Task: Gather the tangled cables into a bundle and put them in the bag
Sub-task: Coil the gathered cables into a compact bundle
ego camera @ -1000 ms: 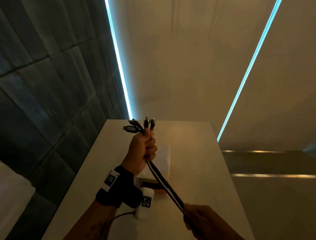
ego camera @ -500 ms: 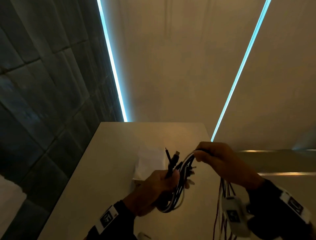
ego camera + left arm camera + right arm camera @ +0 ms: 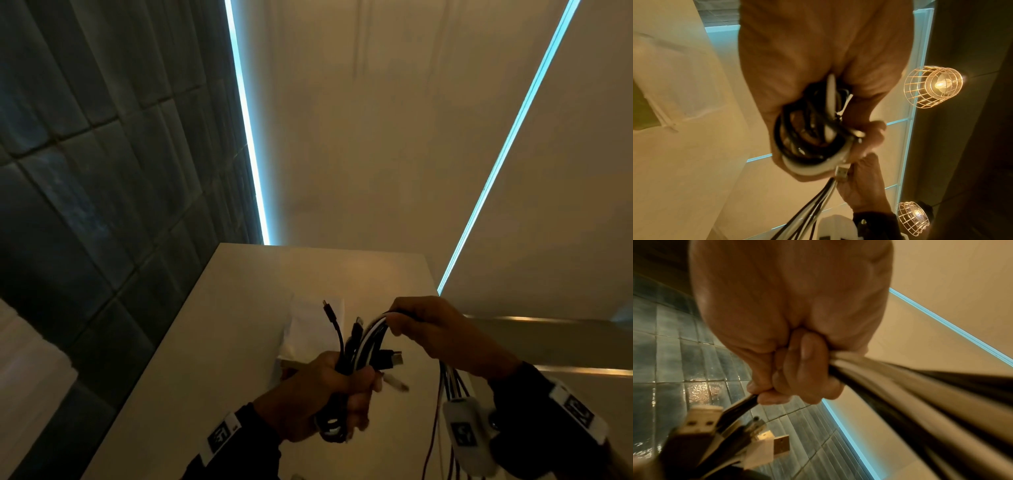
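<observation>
Several black and white cables [image 3: 359,346] are looped into a bundle above the table. My left hand [image 3: 329,390] grips the coiled part in a fist, with plug ends sticking up and to the right. My right hand [image 3: 424,329] holds the same cables where they arch over, and the loose lengths hang down past its wrist. In the left wrist view the coil [image 3: 809,138] sits inside my left hand [image 3: 818,81]. The right wrist view shows my right hand [image 3: 797,366] curled round the cables [image 3: 910,394], with USB plugs [image 3: 701,423] below. The white bag [image 3: 308,329] lies on the table behind the hands.
The pale table [image 3: 222,342] runs away from me, narrow, with a dark tiled wall [image 3: 102,171] along its left side. A beige wall with two light strips stands behind it. Two caged lamps [image 3: 933,86] show in the left wrist view.
A second ago my left hand held the cables up high and my right pulled them taut low down. Both hands have come together and the cables are folded into a loop.
</observation>
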